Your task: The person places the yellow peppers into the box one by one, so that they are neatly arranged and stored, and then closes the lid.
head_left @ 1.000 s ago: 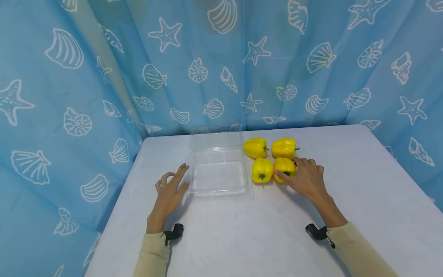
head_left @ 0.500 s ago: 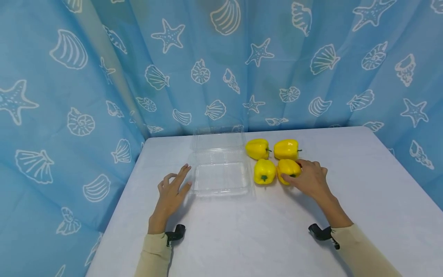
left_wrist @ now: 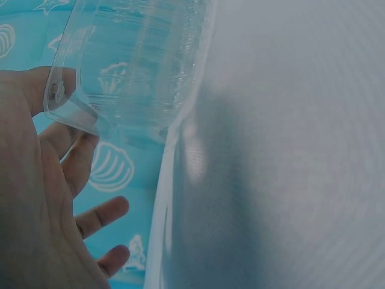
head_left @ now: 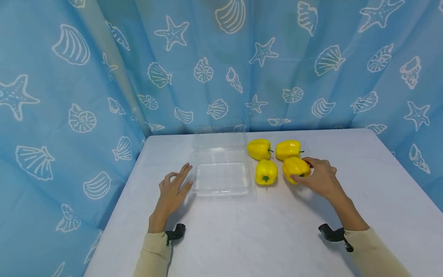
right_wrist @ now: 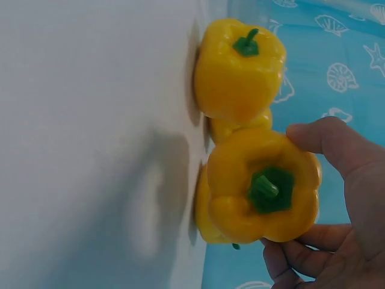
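Note:
My right hand pinches a yellow bell pepper between thumb and fingers. In the right wrist view this bell pepper shows its green stem toward the camera and sits apart from the white table surface. Another yellow bell pepper stands just left of it, with two more behind, one at the left and one at the right. My left hand, fingers spread and relaxed, is at the left side of a clear plastic clamshell box; its corner overlaps the fingers in the left wrist view.
The clamshell's lid lies folded back toward the curtain. A white cloth covers the table. Behind and to the left hangs a blue curtain with white shell prints. Each wrist wears a small black camera.
My right hand has moved right and drawn its bell pepper away from the neighbouring one, opening a gap. The left hand stays by the box. The head view has shifted slightly.

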{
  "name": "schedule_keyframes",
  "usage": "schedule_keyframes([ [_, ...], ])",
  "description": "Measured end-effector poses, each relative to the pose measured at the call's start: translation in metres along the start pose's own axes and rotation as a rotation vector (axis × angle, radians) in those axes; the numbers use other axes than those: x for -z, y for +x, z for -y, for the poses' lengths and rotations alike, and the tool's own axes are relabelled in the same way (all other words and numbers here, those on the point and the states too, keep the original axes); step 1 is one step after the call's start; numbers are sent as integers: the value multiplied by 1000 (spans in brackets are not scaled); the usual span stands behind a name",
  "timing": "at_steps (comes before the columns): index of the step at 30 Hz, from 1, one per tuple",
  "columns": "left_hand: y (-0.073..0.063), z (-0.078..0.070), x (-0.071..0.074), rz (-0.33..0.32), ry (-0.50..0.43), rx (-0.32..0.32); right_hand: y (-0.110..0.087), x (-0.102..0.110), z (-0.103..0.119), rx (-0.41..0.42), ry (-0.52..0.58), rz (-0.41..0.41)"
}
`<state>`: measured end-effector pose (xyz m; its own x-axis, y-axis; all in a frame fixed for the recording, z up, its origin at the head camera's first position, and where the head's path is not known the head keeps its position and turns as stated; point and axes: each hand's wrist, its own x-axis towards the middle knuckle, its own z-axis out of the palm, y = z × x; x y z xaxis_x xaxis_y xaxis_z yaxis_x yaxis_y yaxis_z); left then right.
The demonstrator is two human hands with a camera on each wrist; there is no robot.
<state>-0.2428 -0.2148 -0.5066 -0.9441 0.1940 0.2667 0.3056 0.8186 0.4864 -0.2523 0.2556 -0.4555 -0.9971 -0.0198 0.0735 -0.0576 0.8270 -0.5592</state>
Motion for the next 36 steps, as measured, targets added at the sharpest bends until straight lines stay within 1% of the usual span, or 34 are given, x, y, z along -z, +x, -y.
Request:
schedule_keyframes([
  [5,1,0,0,10,-11,7,0,6,0,26,-4,0],
  [10,1,-1,0,18,-28,21,1,12,5,49,-16,0],
  [16,1,1,1,14,-22,20,3,17,11,101,-7,-7],
  [20,1,0,1,20,-18,26,4,19,17,110,-7,-6],
  [25,3,0,2,22,-17,27,5,17,25,116,-2,-2],
  [32,3,2,1,21,-27,24,3,10,42,137,51,22],
  [36,2,3,0,21,-31,23,5,5,48,156,69,13],
])
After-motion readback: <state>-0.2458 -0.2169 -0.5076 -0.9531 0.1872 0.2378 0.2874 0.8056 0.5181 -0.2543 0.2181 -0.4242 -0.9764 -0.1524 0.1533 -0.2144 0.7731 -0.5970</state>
